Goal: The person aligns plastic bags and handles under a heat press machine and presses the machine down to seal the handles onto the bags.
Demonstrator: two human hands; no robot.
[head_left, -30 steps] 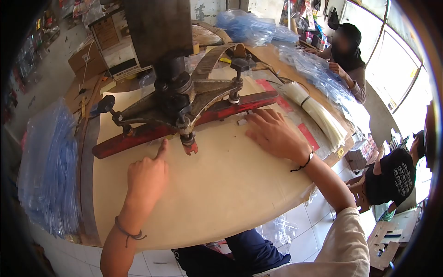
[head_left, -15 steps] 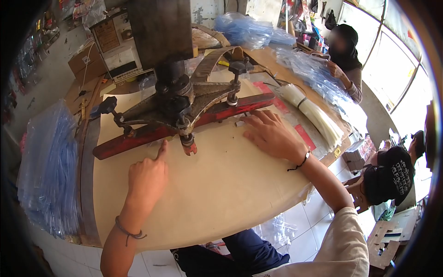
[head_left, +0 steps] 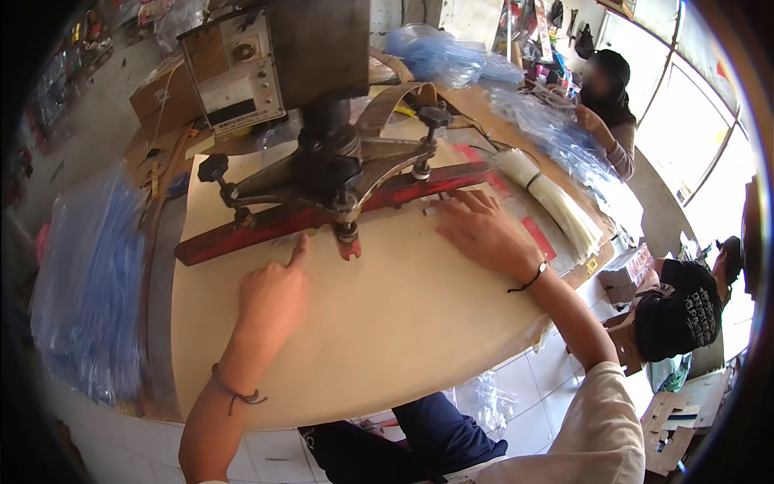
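Observation:
A press (head_left: 330,173) with a long red bar (head_left: 266,227) stands over a tan sheet (head_left: 363,339). My left hand (head_left: 274,294) rests on the sheet in front of the bar. Its index finger is stretched toward the bar beside a small clear piece (head_left: 294,237), while the other fingers curl under. Nothing shows in its grasp. Farther right, my right hand (head_left: 488,234) lies flat on the sheet, fingers spread, their tips close to the bar. By those fingertips is a small pale piece (head_left: 430,211), partly covered; whether the hand presses it I cannot tell.
A stack of bluish clear plastic bags (head_left: 89,282) hangs at the left. A bundle of pale strips (head_left: 552,202) lies at right, with more plastic (head_left: 455,56) behind. A control box (head_left: 234,73) stands at the back. One person (head_left: 609,105) handles plastic; another (head_left: 677,310) is at right.
The view has shifted a little, so the press and my hands appear slightly farther right. Both hands keep nearly the same pose and place by the red bar.

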